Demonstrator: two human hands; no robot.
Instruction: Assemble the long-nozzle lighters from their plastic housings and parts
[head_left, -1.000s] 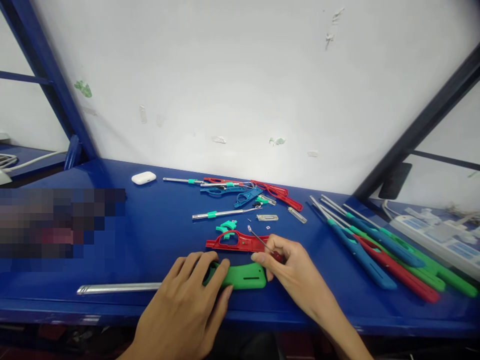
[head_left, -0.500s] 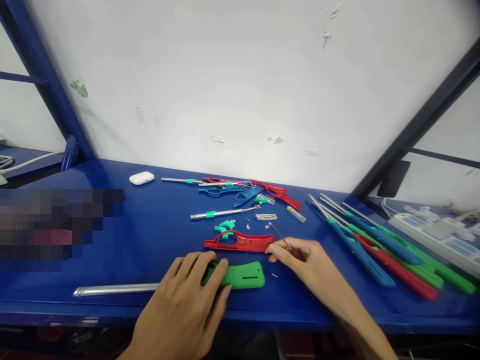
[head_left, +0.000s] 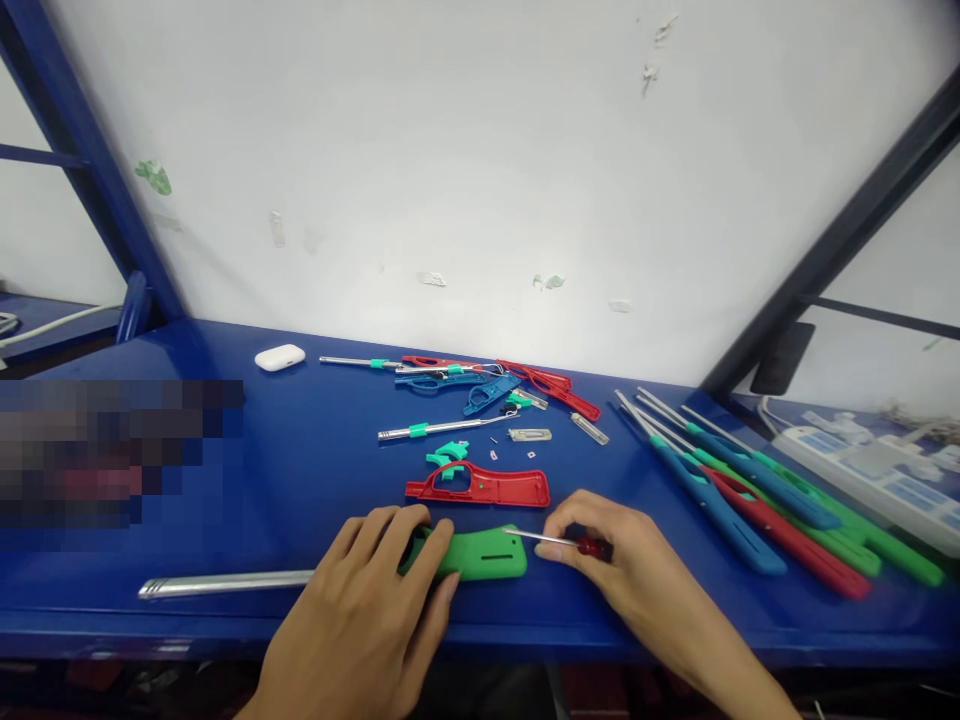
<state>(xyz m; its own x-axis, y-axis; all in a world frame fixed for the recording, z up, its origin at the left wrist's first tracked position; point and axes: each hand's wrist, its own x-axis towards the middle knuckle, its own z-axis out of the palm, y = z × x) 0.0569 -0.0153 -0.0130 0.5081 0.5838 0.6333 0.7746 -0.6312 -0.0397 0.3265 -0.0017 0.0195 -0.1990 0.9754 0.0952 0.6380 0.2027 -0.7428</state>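
Observation:
My left hand presses down on the trigger end of a green lighter whose silver metal tube runs left along the bench's front edge. My right hand pinches a small red-handled screwdriver. Its thin shaft lies nearly flat and points left, with the tip at the green body's right end. Just behind lies a red lighter shell half with small teal trigger pieces beside it.
Loose lighter parts in red, blue and silver lie further back, with a white earbud case to their left. Several assembled lighters lie at the right, beside a white power strip. A blurred patch covers the left of the blue bench.
My right hand came back from beside the red shell toward me and laid the screwdriver flat, its tip now at the green lighter's right end. My left hand stayed put.

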